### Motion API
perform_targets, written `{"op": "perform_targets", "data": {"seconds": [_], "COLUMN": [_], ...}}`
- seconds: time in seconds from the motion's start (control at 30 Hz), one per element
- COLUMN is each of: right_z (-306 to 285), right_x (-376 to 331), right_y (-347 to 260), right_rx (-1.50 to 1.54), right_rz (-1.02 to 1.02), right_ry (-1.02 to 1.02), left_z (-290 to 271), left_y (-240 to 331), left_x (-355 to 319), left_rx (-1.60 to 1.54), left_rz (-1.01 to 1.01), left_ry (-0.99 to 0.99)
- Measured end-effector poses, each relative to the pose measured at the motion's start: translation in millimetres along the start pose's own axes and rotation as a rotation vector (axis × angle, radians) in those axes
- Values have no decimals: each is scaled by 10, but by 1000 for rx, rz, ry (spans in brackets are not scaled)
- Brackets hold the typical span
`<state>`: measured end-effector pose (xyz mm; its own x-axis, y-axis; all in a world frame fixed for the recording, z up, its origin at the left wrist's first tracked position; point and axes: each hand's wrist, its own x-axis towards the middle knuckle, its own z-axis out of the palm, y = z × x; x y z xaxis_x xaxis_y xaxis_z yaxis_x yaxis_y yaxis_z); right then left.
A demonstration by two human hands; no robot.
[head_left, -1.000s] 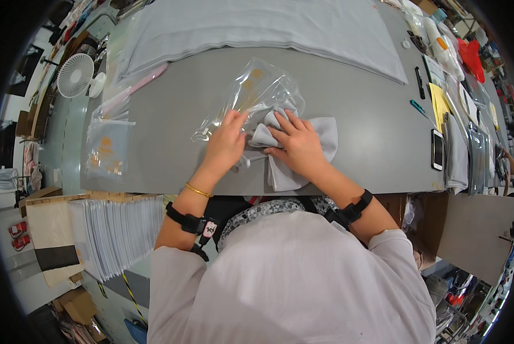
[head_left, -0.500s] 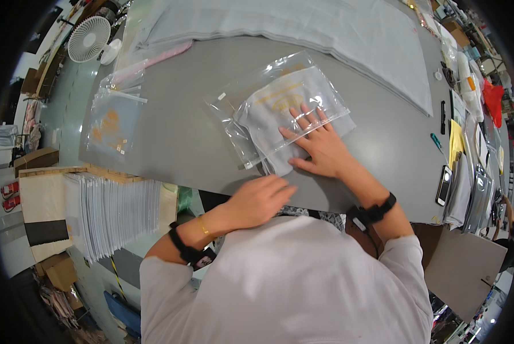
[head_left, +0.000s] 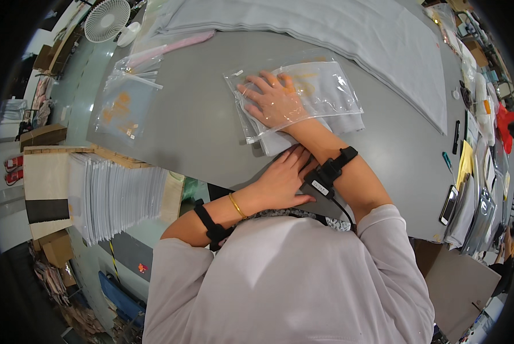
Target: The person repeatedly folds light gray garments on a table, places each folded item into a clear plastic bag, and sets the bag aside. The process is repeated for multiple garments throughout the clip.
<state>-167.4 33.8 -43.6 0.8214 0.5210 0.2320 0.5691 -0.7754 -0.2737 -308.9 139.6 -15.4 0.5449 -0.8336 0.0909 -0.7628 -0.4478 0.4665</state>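
Grey bench [head_left: 199, 132] carries loose empty clear bags [head_left: 122, 103] at the left. Left hand [head_left: 283, 183] lies flat, grasping nothing, at the folded cloth's [head_left: 303, 135] near edge; right hand [head_left: 274, 103], fingers spread, reaches inside the clear bag [head_left: 320, 86]. The cloth looks mostly bagged, though its near edge shows outside and the mouth looks unsealed.

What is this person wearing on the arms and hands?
Both hands are bare. The left hand has a thin gold bangle at the wrist and a black strap higher on the forearm. The right hand has a black wrist band with a small device and cable. Pale pinkish sleeves are pushed up.
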Motion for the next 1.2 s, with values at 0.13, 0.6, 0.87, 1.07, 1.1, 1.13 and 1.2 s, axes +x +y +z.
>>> {"op": "perform_targets", "data": {"seconds": [0.13, 0.6, 0.87, 1.07, 1.1, 1.13, 1.2], "right_z": [-361, -513, -599, -583, -605, -619, -619], "right_x": [-392, -685, -813, -951, -962, -959, -939], "right_y": [-109, 183, 233, 245, 227, 209, 161], "right_rx": [-88, -22, -11, -13, -34, -56, -110], "right_rz": [8, 149, -60, -167, -170, -148, -126], "right_ry": [-48, -56, -199, -15, -94, -143, -208], "left_z": [-80, -56, -158, -578, -714, -861, -1053], "left_y": [-45, -155, -251, -224, -274, -372, -714], "left_x": [-199, 193, 5, -104, -133, -141, -59], "left_rx": [-113, 91, -65, -199, -243, -226, -117], "left_rz": [-119, -35, -65, -120, -230, -301, -402], "left_ry": [-90, 176, 166, -38, -154, -221, -14]}}
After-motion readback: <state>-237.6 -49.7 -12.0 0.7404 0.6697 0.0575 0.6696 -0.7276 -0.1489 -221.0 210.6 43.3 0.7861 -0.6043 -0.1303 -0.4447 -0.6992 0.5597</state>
